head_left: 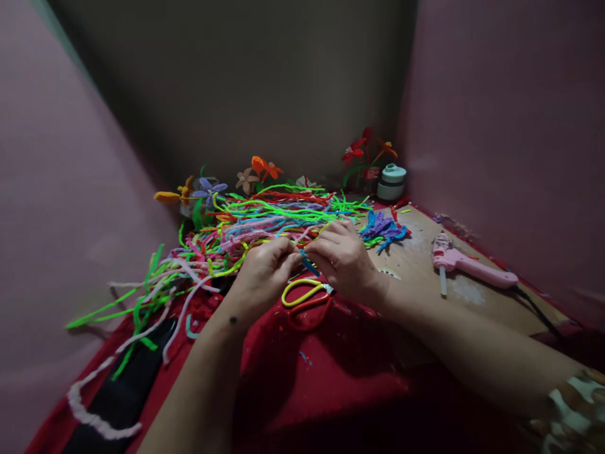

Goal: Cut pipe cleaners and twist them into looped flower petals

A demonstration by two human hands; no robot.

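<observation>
Blue stem [309, 265]: short, held just above the cloth's middle, between the two hands; take it as the clock's centre. Its lower end slants toward 5; the upper end is mostly hidden by fingertips.

Left hand [269, 265], at 9: thumb and forefinger pinched on the stem's upper end, other fingers curled under. Right hand [343, 258], at 3: thumb and fingertips closed on the same piece, exact contact partly hidden.

Scissors [307, 305] at 6, just below the hands, one loop yellow, one red; blades partly covered.

Pile [274, 214] from 10 to 12: loose fuzzy stems, green, pink, red, lilac, yellow. Strays trail to 8, over a black strip [125, 384].

Blue and purple cluster [382, 228] at 2, on the edge of a tan board [420, 309]. Pink glue gun [467, 265] on the board, at 3, clear stick poking out, dark cord toward 4.

Farther: orange flowers [270, 169] at 11, lilac flower [208, 189] at 10, red flowers [353, 151] at 1, pale teal pot [391, 183] between 1 and 2.

Red cloth [331, 384] underneath, small blue scraps at 6.
</observation>
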